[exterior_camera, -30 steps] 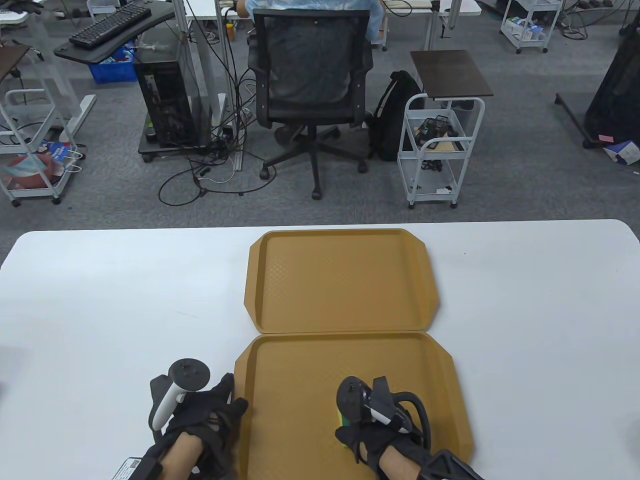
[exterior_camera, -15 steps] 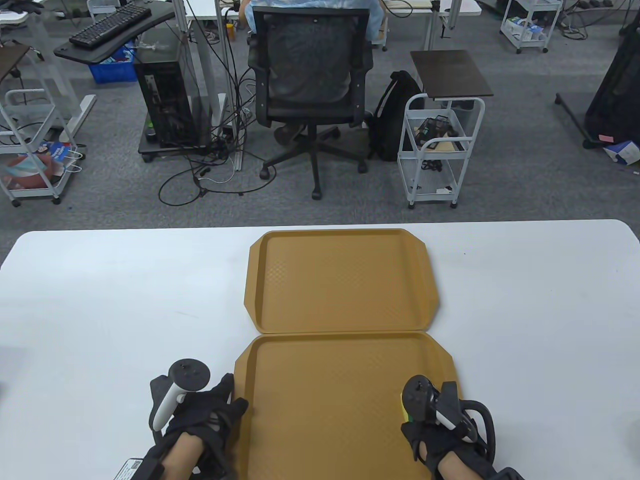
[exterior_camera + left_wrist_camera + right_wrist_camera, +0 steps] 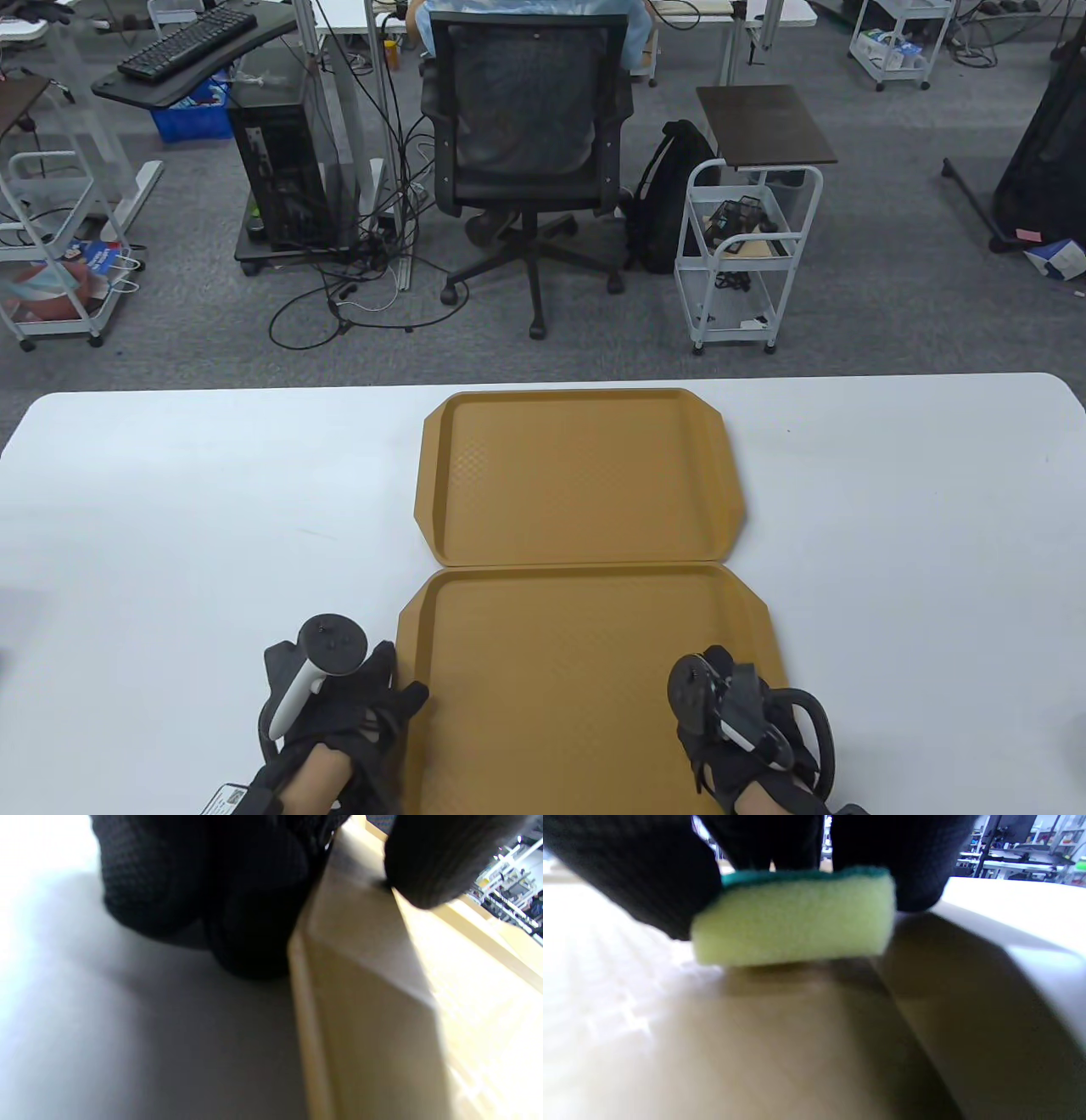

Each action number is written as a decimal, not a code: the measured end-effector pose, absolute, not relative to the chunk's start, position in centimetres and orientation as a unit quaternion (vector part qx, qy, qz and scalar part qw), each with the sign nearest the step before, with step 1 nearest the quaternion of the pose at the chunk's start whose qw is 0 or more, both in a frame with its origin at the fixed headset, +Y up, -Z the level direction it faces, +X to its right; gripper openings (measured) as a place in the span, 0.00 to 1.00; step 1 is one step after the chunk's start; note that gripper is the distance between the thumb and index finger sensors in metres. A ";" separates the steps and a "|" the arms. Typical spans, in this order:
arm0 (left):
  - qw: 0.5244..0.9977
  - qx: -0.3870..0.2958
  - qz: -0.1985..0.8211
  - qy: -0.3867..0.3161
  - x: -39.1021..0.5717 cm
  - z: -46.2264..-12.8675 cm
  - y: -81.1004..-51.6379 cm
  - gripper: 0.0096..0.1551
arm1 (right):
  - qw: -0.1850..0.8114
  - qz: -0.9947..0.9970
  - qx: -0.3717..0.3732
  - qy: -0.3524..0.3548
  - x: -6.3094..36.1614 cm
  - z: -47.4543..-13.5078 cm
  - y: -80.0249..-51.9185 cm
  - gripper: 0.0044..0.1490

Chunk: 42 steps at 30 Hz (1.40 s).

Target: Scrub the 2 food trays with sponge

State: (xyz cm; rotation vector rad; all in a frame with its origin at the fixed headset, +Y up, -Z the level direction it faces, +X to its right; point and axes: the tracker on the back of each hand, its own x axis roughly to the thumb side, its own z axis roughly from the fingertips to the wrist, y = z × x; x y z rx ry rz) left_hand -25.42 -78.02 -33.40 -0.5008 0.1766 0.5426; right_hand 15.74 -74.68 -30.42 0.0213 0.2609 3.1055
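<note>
The near tray (image 3: 585,679) could skid on the smooth white surface (image 3: 170,509) if a scrub stroke outruns the bracing hand, and it would bump the far tray (image 3: 577,475), whose edge it already meets. The sponge (image 3: 793,921) sits close to the right wall, so a hard push there could ride it up over the rim. The right hand (image 3: 738,722) lies palm down inside the near tray's right side, its grip closed on the yellow-and-green sponge, pressing it flat on the tray floor. The left hand (image 3: 339,705) rests beside the left rim, thumb on the edge, fingers loose, holding nothing.
</note>
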 end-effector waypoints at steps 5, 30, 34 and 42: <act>0.928 -0.248 0.265 0.083 -25.1 -33.2 -77.9 0.57 | 0.080 0.996 0.007 0.037 17.3 -30.0 -72.6 0.47; 0.786 -0.213 0.575 0.075 -25.7 -33.5 -75.0 0.39 | 0.238 0.971 -0.009 -0.024 22.6 -29.3 -68.6 0.45; 0.755 -0.220 0.611 0.094 -26.4 -33.8 -74.4 0.37 | 0.258 0.965 -0.010 -0.036 23.1 -29.0 -67.9 0.45; 0.730 -0.199 0.644 0.117 -28.3 -37.6 -72.8 0.37 | 0.278 0.960 -0.012 -0.043 23.7 -28.9 -67.5 0.44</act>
